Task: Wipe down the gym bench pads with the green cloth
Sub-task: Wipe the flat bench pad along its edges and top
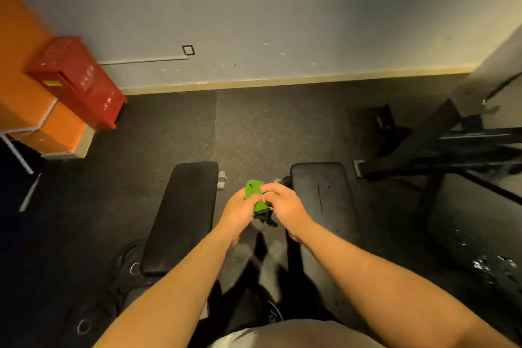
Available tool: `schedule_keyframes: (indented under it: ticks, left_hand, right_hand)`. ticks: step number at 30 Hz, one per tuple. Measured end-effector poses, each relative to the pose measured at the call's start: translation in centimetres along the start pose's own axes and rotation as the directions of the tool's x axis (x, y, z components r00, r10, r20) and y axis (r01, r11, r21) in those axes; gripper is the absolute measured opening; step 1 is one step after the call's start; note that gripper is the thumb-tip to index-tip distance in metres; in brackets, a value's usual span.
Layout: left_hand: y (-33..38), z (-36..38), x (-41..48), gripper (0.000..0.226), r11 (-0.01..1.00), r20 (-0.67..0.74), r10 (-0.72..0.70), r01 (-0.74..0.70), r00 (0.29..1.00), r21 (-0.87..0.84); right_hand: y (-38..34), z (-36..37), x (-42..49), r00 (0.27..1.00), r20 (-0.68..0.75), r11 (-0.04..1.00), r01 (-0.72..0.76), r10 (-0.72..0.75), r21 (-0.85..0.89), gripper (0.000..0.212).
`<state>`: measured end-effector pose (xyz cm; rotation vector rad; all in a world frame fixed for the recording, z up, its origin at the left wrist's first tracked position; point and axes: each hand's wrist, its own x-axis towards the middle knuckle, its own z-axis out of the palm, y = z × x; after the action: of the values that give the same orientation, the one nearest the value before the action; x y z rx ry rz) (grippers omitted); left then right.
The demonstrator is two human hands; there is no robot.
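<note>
Two to wipe: left pad (180,217) and right pad (324,206), side by side on the floor (254,127). Cloth (255,192) is bunched and held in the air over the gap between them, touching neither. Left hand (240,210) grips it from the side; right hand (285,205) pinches its near end. Judgement: wiping not begun, cloth being readied. Right pad shows dark marks; wet or worn, cannot tell. Both remain to do.

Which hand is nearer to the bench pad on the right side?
Right. The right hand is just beside the left edge of the right bench pad; the left hand is farther left, across the green cloth that both hold.
</note>
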<state>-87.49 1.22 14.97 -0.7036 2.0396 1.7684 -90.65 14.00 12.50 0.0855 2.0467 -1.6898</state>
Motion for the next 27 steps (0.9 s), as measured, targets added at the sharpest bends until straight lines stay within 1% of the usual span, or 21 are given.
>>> schedule_keyframes:
  ticks: [1,3,4,6,8,10,12,14,15,17,19,22,24,25,27]
  left_hand:
    - [0.8,0.9,1.4,0.021,1.0,0.006,-0.004,0.004,1.0,0.022]
    - [1.4,1.7,3.2,0.028,0.998,0.009,-0.04,0.041,0.999,-0.05]
    - [1.8,2.3,4.5,0.033,0.993,0.036,-0.056,0.059,0.998,-0.106]
    - [2.8,3.4,6.7,0.037,0.98,0.103,-0.069,0.087,0.992,-0.178]
    - [3.4,4.3,9.3,0.035,0.984,0.162,-0.054,0.08,0.985,-0.16]
    - [4.3,4.9,12.0,0.027,0.987,0.214,-0.03,0.063,0.976,-0.15]
    - [5.6,5.3,15.6,0.023,0.996,0.298,-0.005,0.03,0.955,-0.079]
    - [6.8,5.7,18.9,0.025,1.0,0.339,-0.016,0.006,0.941,0.028]
    - [7.9,6.0,20.9,0.026,0.995,0.339,-0.046,0.012,0.94,0.103]
    - [9.4,6.1,23.2,0.023,0.967,0.259,-0.079,0.01,0.963,0.256]
    - [11.1,6.4,25.4,0.027,0.93,0.27,-0.048,-0.056,0.962,0.363]
    - [12.8,7.2,28.3,0.03,0.863,0.286,0.108,-0.232,0.952,0.448]
    - [13.3,7.9,29.2,0.02,0.804,0.386,0.148,-0.338,0.911,0.489]
    - [13.6,8.8,30.2,0.016,0.777,0.454,0.124,-0.371,0.882,0.509]
    - [14.0,10.1,31.0,0.018,0.754,0.53,0.065,-0.389,0.846,0.529]
  right_hand:
    - [0.1,-1.2,0.5,0.997,-0.073,0.999,-0.015,0.019,0.044,0.021]
    - [0.4,-2.3,1.2,0.985,-0.154,0.991,-0.053,0.072,0.127,0.019]
    - [0.7,-2.9,1.8,0.976,-0.186,0.98,-0.079,0.113,0.181,0.018]
    - [1.1,-3.8,3.4,0.954,-0.22,0.949,-0.137,0.203,0.284,0.016]
    - [1.4,-4.5,5.6,0.927,-0.257,0.925,-0.18,0.272,0.334,0.025]
    - [1.1,-5.3,7.8,0.906,-0.269,0.907,-0.222,0.328,0.358,0.028]
    - [0.1,-6.0,10.2,0.884,-0.271,0.865,-0.236,0.38,0.443,0.03]
    - [-0.9,-6.6,12.2,0.868,-0.293,0.833,-0.213,0.402,0.511,0.022]
    - [-1.5,-6.8,13.6,0.849,-0.329,0.819,-0.19,0.414,0.542,0.019]
    - [-2.4,-6.8,15.2,0.804,-0.403,0.81,-0.158,0.437,0.564,0.021]
    - [-3.8,-7.3,17.1,0.762,-0.474,0.806,-0.103,0.441,0.583,0.023]
    - [-5.0,-8.5,19.1,0.709,-0.544,0.791,-0.031,0.448,0.611,0.026]
    - [-5.0,-9.2,19.9,0.674,-0.566,0.777,-0.018,0.474,0.629,0.026]
    - [-4.8,-10.1,20.7,0.643,-0.581,0.762,-0.005,0.499,0.648,0.025]
    - [-4.1,-11.0,21.5,0.595,-0.599,0.744,0.004,0.536,0.669,0.024]
